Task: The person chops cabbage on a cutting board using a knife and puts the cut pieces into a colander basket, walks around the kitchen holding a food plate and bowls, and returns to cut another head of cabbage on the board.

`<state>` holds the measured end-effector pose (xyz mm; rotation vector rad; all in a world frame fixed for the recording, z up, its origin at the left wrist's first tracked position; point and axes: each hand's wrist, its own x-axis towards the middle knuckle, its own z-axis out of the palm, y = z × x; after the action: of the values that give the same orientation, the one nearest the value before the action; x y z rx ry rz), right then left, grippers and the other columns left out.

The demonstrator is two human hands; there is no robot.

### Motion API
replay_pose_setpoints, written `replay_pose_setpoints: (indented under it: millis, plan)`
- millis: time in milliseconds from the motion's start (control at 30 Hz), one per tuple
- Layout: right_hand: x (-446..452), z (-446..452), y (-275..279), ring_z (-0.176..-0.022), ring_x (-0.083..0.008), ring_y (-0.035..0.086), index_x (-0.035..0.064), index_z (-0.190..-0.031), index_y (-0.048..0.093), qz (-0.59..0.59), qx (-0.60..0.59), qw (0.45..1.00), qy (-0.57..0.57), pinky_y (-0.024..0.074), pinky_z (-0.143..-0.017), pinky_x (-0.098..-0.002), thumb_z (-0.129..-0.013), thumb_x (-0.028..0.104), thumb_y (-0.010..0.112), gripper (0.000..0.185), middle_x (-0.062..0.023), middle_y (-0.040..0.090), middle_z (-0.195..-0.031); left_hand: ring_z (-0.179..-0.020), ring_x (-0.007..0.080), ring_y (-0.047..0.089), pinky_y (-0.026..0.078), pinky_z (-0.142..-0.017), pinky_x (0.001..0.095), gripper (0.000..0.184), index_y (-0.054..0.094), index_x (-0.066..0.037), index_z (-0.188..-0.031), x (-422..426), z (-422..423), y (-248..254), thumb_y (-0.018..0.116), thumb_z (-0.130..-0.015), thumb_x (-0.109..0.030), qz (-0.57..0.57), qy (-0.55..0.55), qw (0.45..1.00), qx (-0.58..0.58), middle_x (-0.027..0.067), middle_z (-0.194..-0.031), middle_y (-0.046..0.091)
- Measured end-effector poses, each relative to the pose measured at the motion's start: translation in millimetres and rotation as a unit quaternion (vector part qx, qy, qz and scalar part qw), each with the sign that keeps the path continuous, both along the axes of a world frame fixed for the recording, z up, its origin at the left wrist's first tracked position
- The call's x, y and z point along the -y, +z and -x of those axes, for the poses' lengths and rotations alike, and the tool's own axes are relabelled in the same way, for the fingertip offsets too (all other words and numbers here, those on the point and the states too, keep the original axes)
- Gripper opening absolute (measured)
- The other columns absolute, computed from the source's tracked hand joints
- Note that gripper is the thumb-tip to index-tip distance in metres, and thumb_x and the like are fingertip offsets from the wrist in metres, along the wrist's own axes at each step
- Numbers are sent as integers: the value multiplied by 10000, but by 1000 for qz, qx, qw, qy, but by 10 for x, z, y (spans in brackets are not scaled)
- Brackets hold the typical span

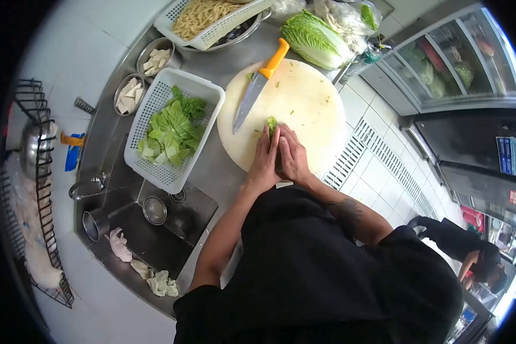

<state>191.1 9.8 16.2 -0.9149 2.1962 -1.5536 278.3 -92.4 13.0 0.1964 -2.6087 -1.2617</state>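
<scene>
Two hands, the left hand (264,160) and right hand (294,157), lie together on the round cutting board (312,109), green leaf scrap (272,122) at their tips; any grip is hidden. It looks light, soft, easily bruised, best cupped from both sides.

The hands (293,153) hide the greens (272,122) — in part.

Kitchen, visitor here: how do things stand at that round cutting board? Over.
Left hand and right hand together at cutting board. Green leaf piece showing just beyond them. Yellow-handled knife lying on the board, close by.
</scene>
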Motion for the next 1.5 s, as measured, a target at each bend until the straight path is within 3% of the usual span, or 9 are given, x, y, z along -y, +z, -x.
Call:
replay_pose_setpoints:
  millis: [500, 567, 800, 967, 1100, 1167, 1333, 1433, 1500]
  plan:
    - [305, -519, 186, -1168, -240, 548, -32, -1298, 513, 131, 283, 948, -60, 394, -1025, -321, -1024, 185, 413, 364, -173, 562, -1286, -1360, 406, 327, 323, -1117, 424, 615, 334, -30, -1456, 4, -93, -105, 561, -886, -67, -105, 88, 988, -74, 239, -1449, 342]
    - [408, -636, -32, -1190, -330, 558, -38, -1159, 597, 36, 49, 997, -51, 410, -1034, -380, -999, 218, 372, 377, -241, 552, -1304, -1323, 318, 384, 336, -1094, 384, 439, 466, -20, -1355, 78, -215, -73, 529, -922, -63, -234, 171, 950, -117, 168, -1379, 429]
    - [1889, -919, 882, -1246, -235, 470, -2, -1389, 447, 162, 397, 882, 193, 353, -1063, -333, -1000, 320, 473, 506, -134, 506, -1370, -1283, 289, 455, 362, -1075, 412, 501, 514, -41, -1336, 1544, -841, 529, 653, -873, -173, -108, 312, 929, -169, 151, -1342, 491]
    - [1965, -536, 728, -1389, -451, 286, -27, -1333, 488, 2, -146, 967, 211, 270, -1149, -444, -965, 252, 516, 463, -270, 390, -1442, -1354, 344, 403, 347, -1095, 443, 716, 434, -67, -1425, 2389, -1215, 617, 744, -798, -219, 228, 348, 892, 175, 206, -1462, 396]
    - [1046, 167, 880, -964, -306, 671, -18, -1098, 640, 60, -24, 995, 82, 529, -839, -382, -887, 81, 607, 235, -185, 677, -1073, -1367, 408, 380, 321, -1121, 463, 688, 351, -81, -1475, 2578, -1595, 1142, 666, -878, -215, 21, 229, 970, 81, 291, -1454, 391]
    - [575, 415, 940, -927, -196, 687, -26, -1064, 648, 46, 78, 996, 24, 535, -817, -310, -910, 48, 558, 192, -131, 712, -972, -1355, 367, 416, 331, -1121, 430, 512, 442, -49, -1403, 2633, -1672, 1447, 578, -927, -179, -442, 192, 866, -137, 259, -1418, 461]
    - [-503, 683, 725, -768, -294, 684, 36, -1047, 651, -174, -65, 983, -9, 540, -732, -384, -841, 55, 551, 230, -157, 690, -819, -1149, 253, 613, 468, -984, 361, 253, 648, -10, -1133, 2961, -1572, 655, 577, -901, -80, 218, 182, 950, 127, 139, -1223, 647]
    - [-1022, 640, 685, -756, -316, 675, 45, -1050, 651, -262, -54, 964, -1, 538, -717, -402, -735, -51, 495, 364, -130, 696, -823, -1077, 209, 621, 485, -960, 333, 357, 563, 29, -1257, 2634, -1312, 1147, 591, -910, -46, -163, 250, 953, 44, 148, -1194, 638]
    - [-1253, 582, 657, -776, -312, 675, 39, -1056, 645, -223, -8, 973, -64, 536, -720, -396, -726, -81, 482, 387, -120, 690, -816, -1175, 265, 568, 473, -992, 376, 504, 415, 27, -1382, 2310, -1137, 1778, 542, -957, -212, -144, 212, 966, -38, 206, -1298, 558]
